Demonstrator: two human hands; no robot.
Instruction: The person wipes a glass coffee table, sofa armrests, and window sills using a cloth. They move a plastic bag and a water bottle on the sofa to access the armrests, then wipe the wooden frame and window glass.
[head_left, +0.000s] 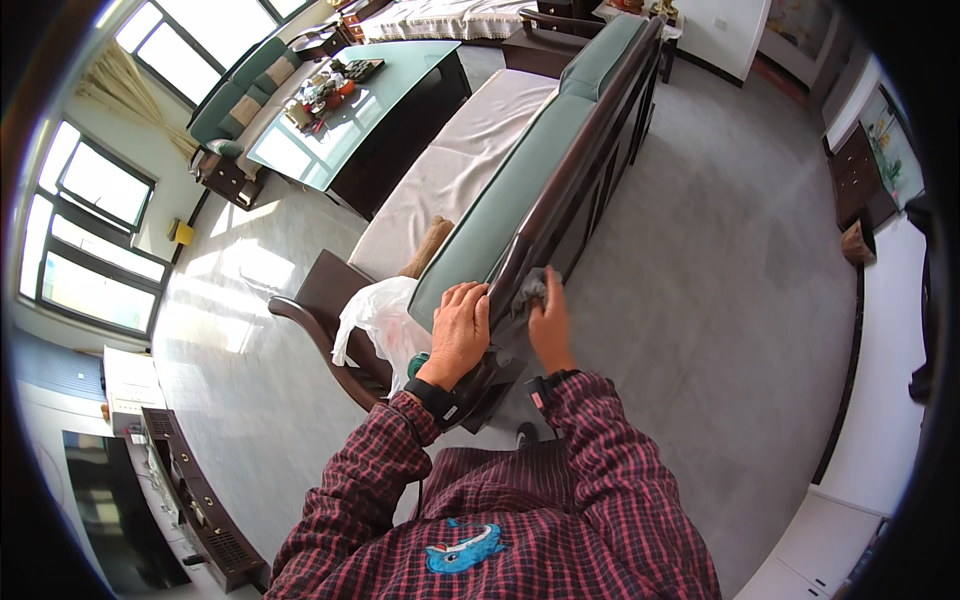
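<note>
My left hand (459, 330) rests on the near end of the sofa's top, on the corner of the green back cushion (510, 180) and the dark wooden rail (559, 191) beside it. It holds nothing that I can see. My right hand (551, 326) is shut on a grey cloth (534, 289), which lies against the outer side of the wooden sofa back. A white plastic bag (386, 315) hangs over the sofa's near end, left of my left hand. Behind the cushion, a brown object (431, 247) sits on the pale seat cover (469, 157).
A curved wooden armrest (319, 330) juts out at the left. Beyond the sofa stands a glass-topped table (405, 67) bearing several small things. Grey floor (720, 262) runs along the sofa's back; a long white cabinet (885, 322) is at the right. A television (120, 510) stands at lower left.
</note>
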